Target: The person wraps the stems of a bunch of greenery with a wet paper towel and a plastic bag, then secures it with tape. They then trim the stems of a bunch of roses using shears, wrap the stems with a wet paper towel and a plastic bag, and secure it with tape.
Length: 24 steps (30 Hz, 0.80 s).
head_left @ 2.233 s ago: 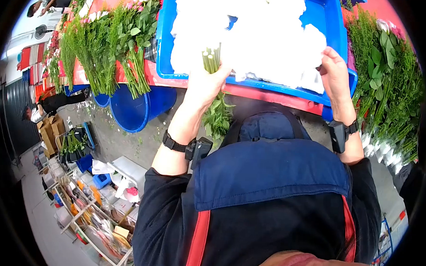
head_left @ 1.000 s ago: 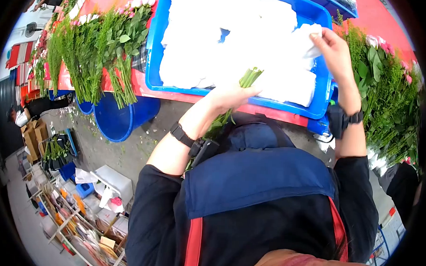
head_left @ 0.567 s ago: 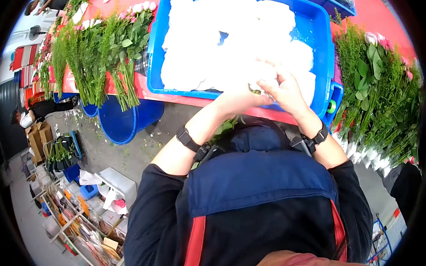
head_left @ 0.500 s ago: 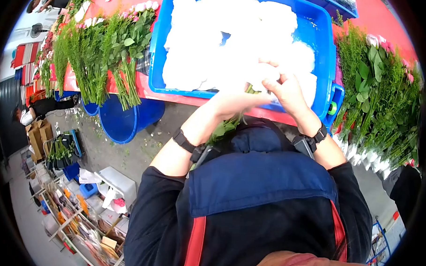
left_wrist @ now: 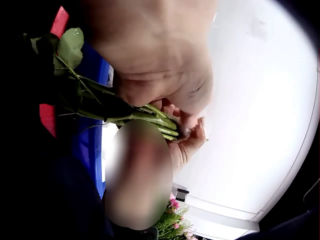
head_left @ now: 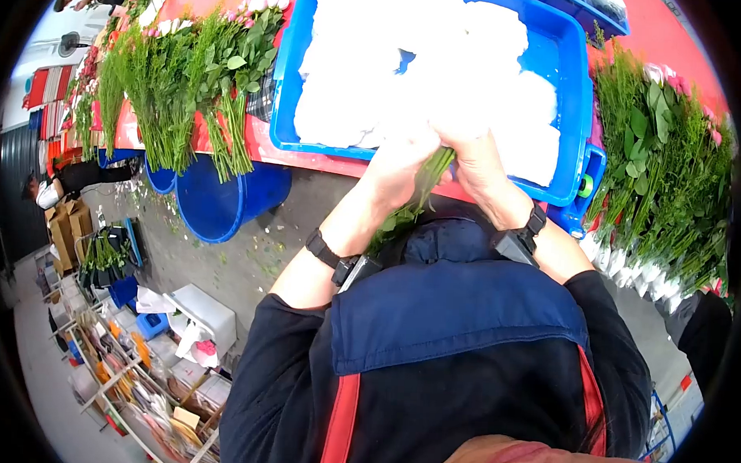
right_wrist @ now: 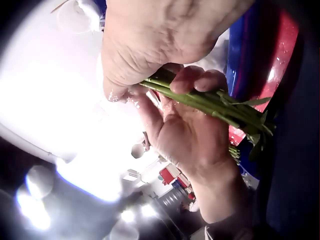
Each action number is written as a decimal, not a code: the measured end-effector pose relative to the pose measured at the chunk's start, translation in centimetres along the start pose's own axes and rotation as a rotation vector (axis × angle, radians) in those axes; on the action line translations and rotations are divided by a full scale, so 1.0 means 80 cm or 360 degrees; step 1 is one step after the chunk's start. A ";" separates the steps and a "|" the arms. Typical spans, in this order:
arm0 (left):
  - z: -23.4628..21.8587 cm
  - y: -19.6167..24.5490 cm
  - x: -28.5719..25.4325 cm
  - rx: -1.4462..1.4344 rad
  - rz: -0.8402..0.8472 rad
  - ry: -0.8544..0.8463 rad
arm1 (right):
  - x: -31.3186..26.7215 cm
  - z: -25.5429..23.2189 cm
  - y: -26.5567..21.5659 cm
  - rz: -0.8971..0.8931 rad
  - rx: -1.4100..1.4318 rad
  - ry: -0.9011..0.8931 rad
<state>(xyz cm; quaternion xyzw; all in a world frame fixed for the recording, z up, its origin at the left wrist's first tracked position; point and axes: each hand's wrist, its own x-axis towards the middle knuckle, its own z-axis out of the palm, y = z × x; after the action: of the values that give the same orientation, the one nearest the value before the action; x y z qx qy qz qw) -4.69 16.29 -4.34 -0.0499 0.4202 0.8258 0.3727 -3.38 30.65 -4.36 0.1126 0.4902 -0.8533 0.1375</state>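
Green stems (head_left: pixel 432 173) slant between the two hands in front of the blue tray (head_left: pixel 288 106). My left hand (head_left: pixel 393 169) grips the bunch, leaves trailing below it toward the apron. Round the cut ends curl the fingers of my right hand (head_left: pixel 477 160), close against the left. The left wrist view has the stem ends (left_wrist: pixel 169 131) between the left hand (left_wrist: pixel 160 60) and the right hand (left_wrist: pixel 184 152). In the right wrist view stems (right_wrist: pixel 200 102) lie across the left palm (right_wrist: pixel 192 135), beneath the right hand (right_wrist: pixel 160 37). Glare hides any white piece at the fingertips.
Overexposed white material (head_left: pixel 351 76) fills much of the tray on the red table (head_left: pixel 654 45). Flower bunches lie at left (head_left: pixel 159 85) and right (head_left: pixel 658 168). A blue bucket (head_left: pixel 211 197) stands below the table's edge. Other people are at the far left.
My right hand took a white piece from the tray's right side and brought it to the stem ends at the left hand. Both hands now sit closer together around the stems.
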 end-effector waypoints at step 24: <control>-0.037 0.058 -0.007 0.0584 -0.0068 0.0360 | -0.014 0.008 -0.003 -0.0237 -0.0665 0.0282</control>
<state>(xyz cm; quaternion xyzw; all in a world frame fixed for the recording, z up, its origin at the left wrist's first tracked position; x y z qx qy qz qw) -8.00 12.11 -2.99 -0.0826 0.6015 0.7165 0.3435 -2.43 30.36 -3.48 0.1196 0.6733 -0.7279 0.0509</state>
